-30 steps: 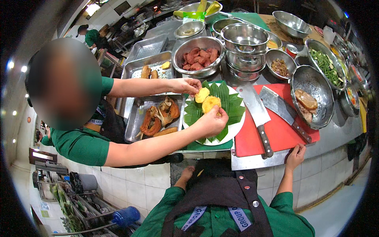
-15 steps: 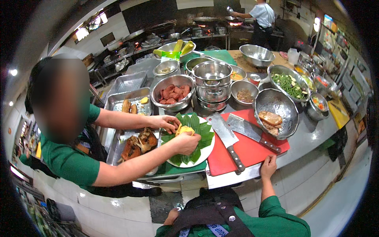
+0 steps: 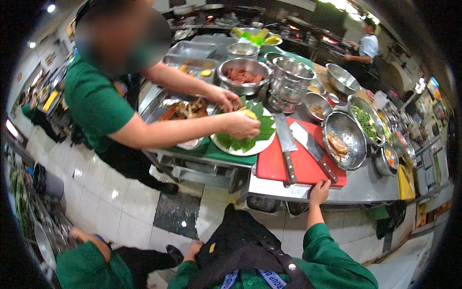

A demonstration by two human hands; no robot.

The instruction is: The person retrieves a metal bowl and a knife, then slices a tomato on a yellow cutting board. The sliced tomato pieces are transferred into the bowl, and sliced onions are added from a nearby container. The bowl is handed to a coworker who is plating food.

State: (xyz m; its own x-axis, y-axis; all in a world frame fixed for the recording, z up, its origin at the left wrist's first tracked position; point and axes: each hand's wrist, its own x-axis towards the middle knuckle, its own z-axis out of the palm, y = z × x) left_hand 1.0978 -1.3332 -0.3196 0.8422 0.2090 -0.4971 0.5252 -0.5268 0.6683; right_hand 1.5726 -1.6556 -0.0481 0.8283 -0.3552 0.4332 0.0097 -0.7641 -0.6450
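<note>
My right hand (image 3: pixel 319 191) is at the table's front edge, its fingers curled against the edge beside the red cutting board (image 3: pixel 269 166). Low at my side, against the dark apron, is my left hand (image 3: pixel 194 250); its fingers are mostly hidden. Two cleavers with dark handles, a left cleaver (image 3: pixel 286 137) and a right cleaver (image 3: pixel 308 139), lie on the board. To the right, a metal bowl (image 3: pixel 353 149) holds pieces of cooked meat (image 3: pixel 338 144). A co-worker's hands (image 3: pixel 240 123) handle yellow food (image 3: pixel 249 113) over green leaves (image 3: pixel 238 141) on a white plate (image 3: pixel 264 147).
Roast meat lies in a metal tray (image 3: pixel 151 113) at left. Behind are a bowl of reddish meat (image 3: pixel 245 75), stacked pots (image 3: pixel 291 86) and a bowl of green vegetables (image 3: pixel 365 120). Another person's arm (image 3: pixel 91 241) is at lower left. Someone stands by the stoves (image 3: pixel 368 48).
My view has swung left and down, showing more floor and a person at lower left. My right hand stays at the table edge. The co-worker's hands remain over the plate.
</note>
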